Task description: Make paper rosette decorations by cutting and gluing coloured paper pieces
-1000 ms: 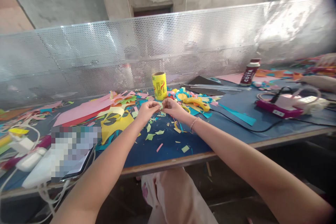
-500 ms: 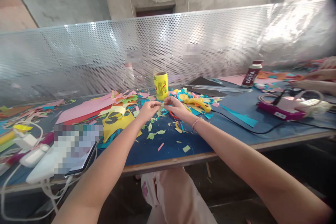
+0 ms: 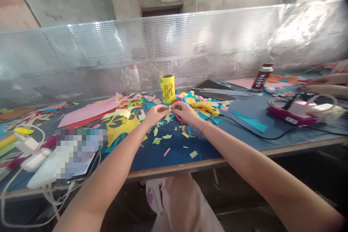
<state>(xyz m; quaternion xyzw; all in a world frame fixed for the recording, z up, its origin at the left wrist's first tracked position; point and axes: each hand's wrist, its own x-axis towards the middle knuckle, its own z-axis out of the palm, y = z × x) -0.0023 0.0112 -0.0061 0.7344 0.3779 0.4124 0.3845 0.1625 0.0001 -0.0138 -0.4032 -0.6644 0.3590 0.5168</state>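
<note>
My left hand and my right hand meet over the middle of the blue table, fingertips pinched together on a small pale green paper scrap. Both hands hover just above a litter of coloured paper bits. Right behind them stands a yellow cylindrical tube. A red scissors handle peeks out under my right hand. A yellow cut sheet lies to the left of my left hand.
Pink sheets lie at the left, and a phone and white chargers at the front left. A yellow glue gun, a black cable, a pink device and a Costa bottle are at the right. Another person's arm is at the far right. A perforated metal screen backs the table.
My hands stay pinched together on the scrap with only slight finger shifts. The view has drifted a little. The other person's arm has come further into view at the right.
</note>
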